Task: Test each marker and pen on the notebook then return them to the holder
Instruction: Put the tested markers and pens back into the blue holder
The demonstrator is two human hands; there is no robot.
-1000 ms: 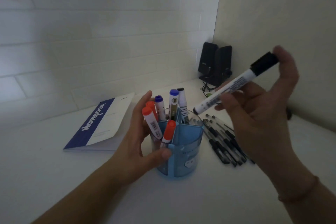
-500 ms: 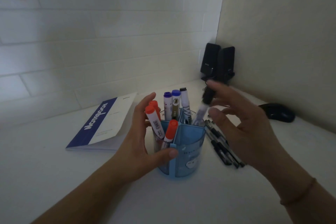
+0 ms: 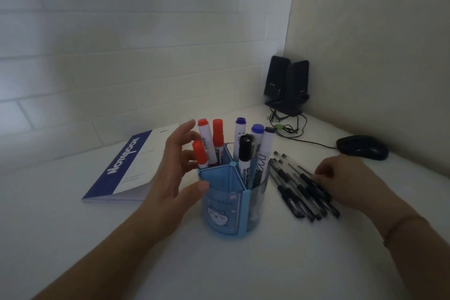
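The big white table [image 3: 243, 263] is sitting in a corner, with walls close behind and on the right. The closed notebook [image 3: 126, 170] is lying flat on the left, near the back wall. In the middle, the blue holder [image 3: 224, 202] is standing up straight, and red, blue and black markers are poking out of its pockets. The black marker [image 3: 244, 161] is standing in the front pocket.

The left hand [image 3: 175, 178] is curving loosely around the holder's left side. Its thumb is touching the blue wall and its fingers are spreading near the red markers [image 3: 209, 141], gripping nothing. The right hand [image 3: 345, 178] is lying on the row of black pens [image 3: 299, 187] just right of the holder. Its fingers are curling down onto them, but I cannot tell if it is pinching one yet.

I think the next job is picking up one pen. It would be good to take just the top one, so the others are not rolling away.

There is lots of free room at the front of the table. The mouse [image 3: 362, 151] and the two speakers [image 3: 287, 85] with their wires are crowding the back right corner, so the pen should be going left, in front of the holder, over to the notebook.
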